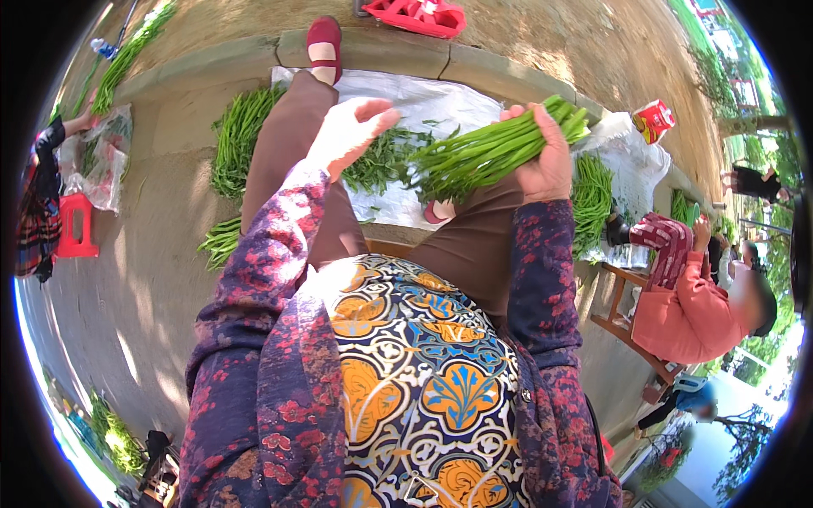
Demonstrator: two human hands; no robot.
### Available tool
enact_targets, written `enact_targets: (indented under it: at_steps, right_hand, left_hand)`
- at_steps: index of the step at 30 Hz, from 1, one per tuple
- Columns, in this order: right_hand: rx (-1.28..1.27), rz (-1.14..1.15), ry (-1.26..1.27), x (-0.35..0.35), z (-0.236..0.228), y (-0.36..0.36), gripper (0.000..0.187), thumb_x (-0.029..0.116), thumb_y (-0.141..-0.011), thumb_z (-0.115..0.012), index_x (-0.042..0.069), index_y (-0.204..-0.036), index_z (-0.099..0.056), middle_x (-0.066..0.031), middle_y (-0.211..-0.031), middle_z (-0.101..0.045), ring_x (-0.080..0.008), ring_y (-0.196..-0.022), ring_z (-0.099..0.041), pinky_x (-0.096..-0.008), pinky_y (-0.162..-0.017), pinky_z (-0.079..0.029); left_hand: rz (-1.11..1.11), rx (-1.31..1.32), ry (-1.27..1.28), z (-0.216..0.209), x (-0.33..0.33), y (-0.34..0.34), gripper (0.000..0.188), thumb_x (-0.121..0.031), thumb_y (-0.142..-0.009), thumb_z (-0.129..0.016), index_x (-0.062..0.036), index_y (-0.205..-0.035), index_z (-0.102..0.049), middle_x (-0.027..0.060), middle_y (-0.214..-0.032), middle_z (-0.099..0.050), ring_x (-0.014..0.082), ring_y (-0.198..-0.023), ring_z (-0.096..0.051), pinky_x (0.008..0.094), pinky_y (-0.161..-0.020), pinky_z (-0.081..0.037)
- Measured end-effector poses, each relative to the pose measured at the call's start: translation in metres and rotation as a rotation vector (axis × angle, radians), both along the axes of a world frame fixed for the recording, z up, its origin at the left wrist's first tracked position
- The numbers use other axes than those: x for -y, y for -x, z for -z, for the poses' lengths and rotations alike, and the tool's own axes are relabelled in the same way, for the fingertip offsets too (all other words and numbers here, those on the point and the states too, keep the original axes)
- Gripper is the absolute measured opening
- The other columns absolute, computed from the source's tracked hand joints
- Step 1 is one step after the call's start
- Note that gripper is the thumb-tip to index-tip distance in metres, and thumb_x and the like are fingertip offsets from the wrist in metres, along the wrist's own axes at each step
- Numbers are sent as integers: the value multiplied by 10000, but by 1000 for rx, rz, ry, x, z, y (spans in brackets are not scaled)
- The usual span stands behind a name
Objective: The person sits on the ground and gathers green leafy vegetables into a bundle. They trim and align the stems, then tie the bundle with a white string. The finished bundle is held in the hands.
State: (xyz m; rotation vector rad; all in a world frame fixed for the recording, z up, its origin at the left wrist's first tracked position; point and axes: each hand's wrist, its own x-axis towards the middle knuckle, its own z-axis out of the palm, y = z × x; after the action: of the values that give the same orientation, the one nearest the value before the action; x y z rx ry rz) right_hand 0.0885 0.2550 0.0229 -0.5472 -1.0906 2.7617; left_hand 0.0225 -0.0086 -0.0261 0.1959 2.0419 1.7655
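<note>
The right hand's fingers (555, 127) were clenched around a bundle of green stalks (491, 152), gripping near the cut ends; its long axis ran leftward and slightly down toward the left hand (351, 131). That hand hung released and empty just beside the leafy tips, above loose greens (385, 161) on a white sheet (440, 102).

Purple floral sleeves (254, 279), patterned apron (415, 372), brown trousers (292, 135), red shoe (323, 38).
</note>
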Motion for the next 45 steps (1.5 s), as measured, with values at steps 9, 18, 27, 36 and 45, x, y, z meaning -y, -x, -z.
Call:
enact_targets:
  at_steps: [9, 18, 27, 36, 45]
  right_hand:
    - [-62, -286, -307, 85, 10, -1, 203, 68, -831, -648, 15, -1020, -596, -61, -909, -634, -155, -836, -611, -296, -744, -496]
    - [-236, -426, -1245, 90, 17, 5, 287, 280, -731, -700, 71, -918, -637, -58, -955, -583, -275, -871, -512, -402, -824, -346]
    - [-175, -644, -1043, 94, -3, 15, 265, 325, -767, -664, 81, -871, -650, -89, -917, -621, -236, -799, -545, -345, -753, -406]
    - [9, -378, -759, 56, 37, 5, 259, 224, -918, -550, 8, -1035, -633, -34, -920, -633, -89, -832, -566, -234, -758, -441]
    - [-133, -244, -1044, 72, 38, -6, 129, 133, -820, -648, 9, -850, -667, -38, -774, -640, -89, -690, -558, -249, -626, -455]
  left_hand:
    - [260, 42, -495, -3, -32, -21, 874, -115, -671, -821, 28, -1367, -313, 122, -1241, -536, 173, -1137, -505, 314, -952, -414]
    - [414, -37, -214, -4, -24, -27, 660, -192, -628, -843, -25, -1179, -521, 77, -1046, -621, 139, -928, -559, 313, -815, -466]
    - [298, 106, -262, -18, -26, -33, 392, -132, -660, -804, -35, -1000, -635, 38, -902, -650, 102, -844, -569, 281, -752, -474]
    - [58, 460, -967, -6, 18, -1, 228, -142, -760, -643, -43, -946, -555, 101, -854, -616, 256, -887, -603, 411, -876, -454]
    - [-11, 443, -1138, 9, 34, 13, 198, -117, -801, -605, -77, -967, -504, 74, -884, -562, 250, -927, -560, 447, -983, -398]
